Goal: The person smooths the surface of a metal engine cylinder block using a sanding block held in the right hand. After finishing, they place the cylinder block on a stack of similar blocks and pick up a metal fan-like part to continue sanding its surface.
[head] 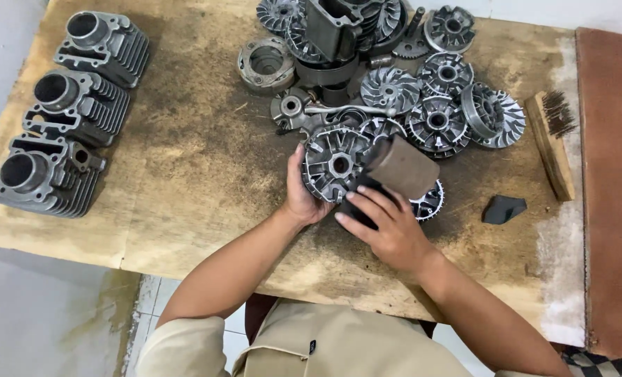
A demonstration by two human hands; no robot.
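Nearest the camera are the person's beige sleeves and two bare forearms reaching up over the near edge of the wooden table [185,174]. The right hand [388,227] is wrapped around a folded sheet of brown sandpaper [403,167], fingers spread over its dark lower end, and presses it against the finned metal disc [335,164]. The left hand [300,192] is closed on that disc's left rim, thumb up along the edge, holding it tilted just above the tabletop near the table's middle. By the look of it, the step in hand is rubbing the disc's face clean; the next move would call for a firm grip on the rim and a turn of the disc to bring a fresh sector under the paper.

Just behind the disc lies a crank arm [325,110] among a heap of similar finned discs [437,119], some partly under the sandpaper. A small dark block [503,208] sits to the right, apart from the hands, and a wooden wire brush [552,139] lies farther right. Well apart on the left stand three finned engine cylinders [67,115] in a row
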